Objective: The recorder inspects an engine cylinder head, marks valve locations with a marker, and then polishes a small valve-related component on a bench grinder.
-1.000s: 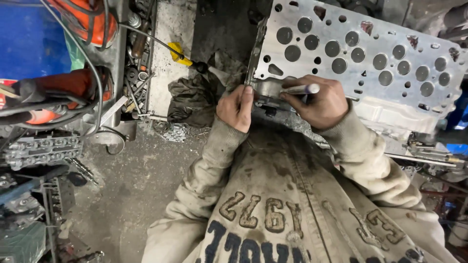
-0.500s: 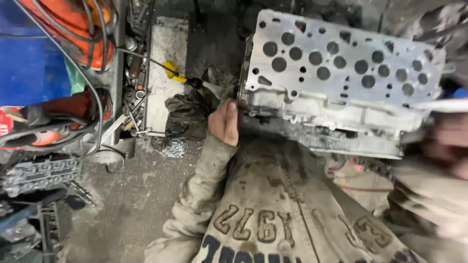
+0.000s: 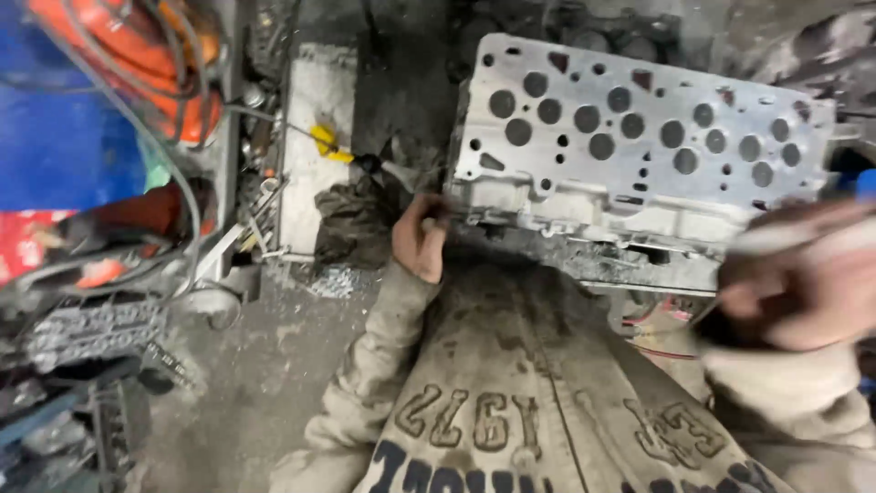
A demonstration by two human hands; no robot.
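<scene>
The right hand (image 3: pixel 803 283) is a blur close to the camera, partly cut off at the frame edge; its fingers curl around a pale rod-like tool (image 3: pixel 803 239), too smeared to tell what kind. The left hand (image 3: pixel 420 239) is clearer, fingers pressed together on the near left corner of the cylinder head (image 3: pixel 639 155), fingertips hidden under its edge. The head lies with its holed flat face up, long axis running from the left fingers away to the right, tilting slightly down that way. Just beyond the left fingers sit a dark rag (image 3: pixel 351 219) and a yellow-handled tool (image 3: pixel 327 144); orange hose (image 3: pixel 137 55) and metal clutter lie further left
</scene>
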